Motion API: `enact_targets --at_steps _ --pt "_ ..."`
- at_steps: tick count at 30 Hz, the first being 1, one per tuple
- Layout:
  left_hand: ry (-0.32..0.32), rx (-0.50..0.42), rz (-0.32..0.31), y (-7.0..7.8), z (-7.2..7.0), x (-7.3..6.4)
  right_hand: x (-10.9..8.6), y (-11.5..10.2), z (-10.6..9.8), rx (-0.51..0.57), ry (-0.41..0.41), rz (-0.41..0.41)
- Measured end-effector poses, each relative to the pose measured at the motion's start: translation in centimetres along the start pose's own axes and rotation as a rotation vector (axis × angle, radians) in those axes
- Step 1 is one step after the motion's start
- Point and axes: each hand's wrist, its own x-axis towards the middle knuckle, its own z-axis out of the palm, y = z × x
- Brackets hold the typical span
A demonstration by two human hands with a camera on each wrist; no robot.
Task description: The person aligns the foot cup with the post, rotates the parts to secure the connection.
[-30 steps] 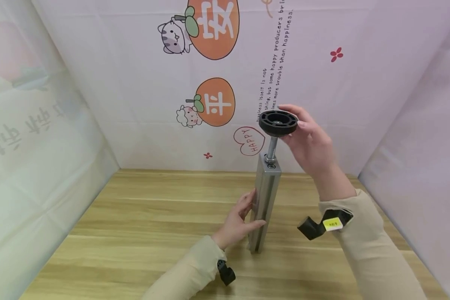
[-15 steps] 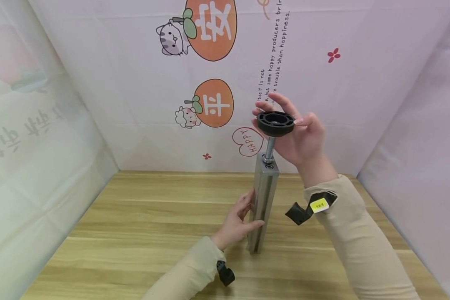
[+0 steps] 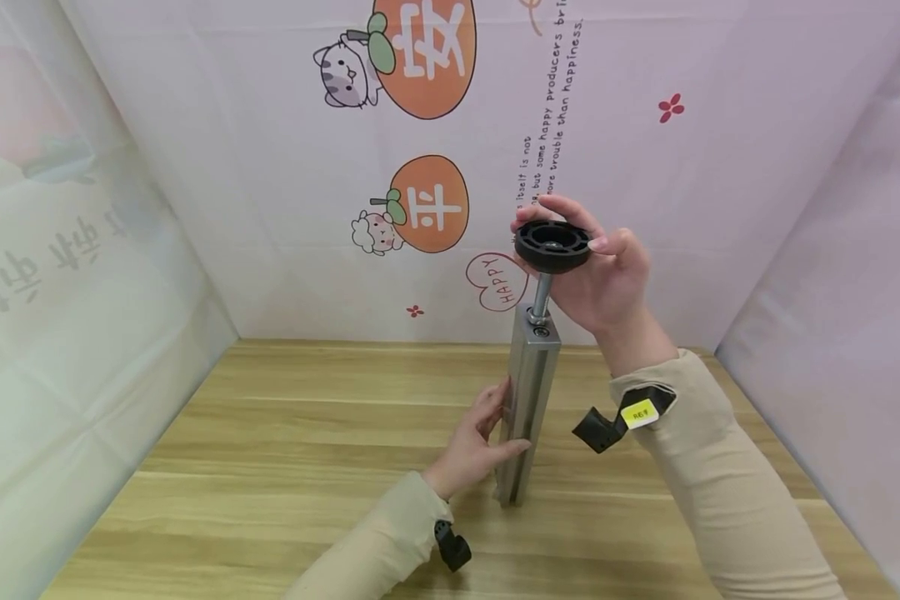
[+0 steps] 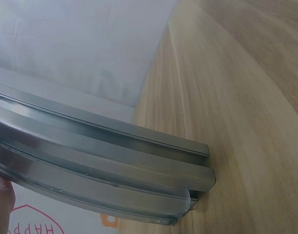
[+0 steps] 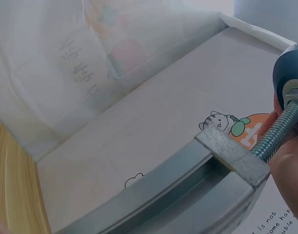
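An aluminium profile (image 3: 527,400) stands upright on the table, its lower end meeting the wood in the left wrist view. My left hand (image 3: 471,446) holds it low down, thumb on the near face and fingers around the far side. A levelling foot (image 3: 553,257) with a black round base points upward from the profile's top end. Its threaded rod (image 5: 280,127) enters the end plate (image 5: 232,155), beside a small screw. With the thumb at the rim and fingers curled behind, my right hand (image 3: 603,279) grips the black base.
The wooden table (image 3: 270,467) reaches to a printed white cloth (image 3: 285,250) at the back. More cloth walls (image 3: 52,275) rise on both sides. Black wrist mounts (image 3: 452,546) are worn over both beige sleeves.
My right hand has turned around the black base, swinging left from its right side, and its fingers have since closed in nearer to the rim. The left hand and profile stay put.
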Motion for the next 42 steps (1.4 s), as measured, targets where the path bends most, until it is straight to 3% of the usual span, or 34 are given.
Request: enact_targets --at_steps 7,12,17,27,35,42 --pt "-0.008 0.012 -0.017 0.0 -0.1 0.1 -0.1 -0.2 0.3 -0.122 0.005 -0.051" --pt "-0.01 0.017 -0.04 -0.1 -0.1 0.1 -0.3 -0.6 0.9 -0.4 0.084 -0.095" --pt "-0.006 0.006 -0.037 -0.1 -0.1 0.2 -0.6 -1.3 1.6 -0.697 0.226 -0.067" --pt "-0.004 0.018 -0.074 -0.3 -0.2 0.1 -0.5 -2.2 2.7 -0.925 0.367 -0.007" --pt "0.005 0.009 -0.062 -0.3 -0.1 0.1 -0.1 -2.2 3.9 -1.365 0.496 0.045" --pt "-0.002 0.007 -0.045 -0.2 -0.1 0.0 0.0 -1.6 4.5 -1.563 0.582 -0.034"
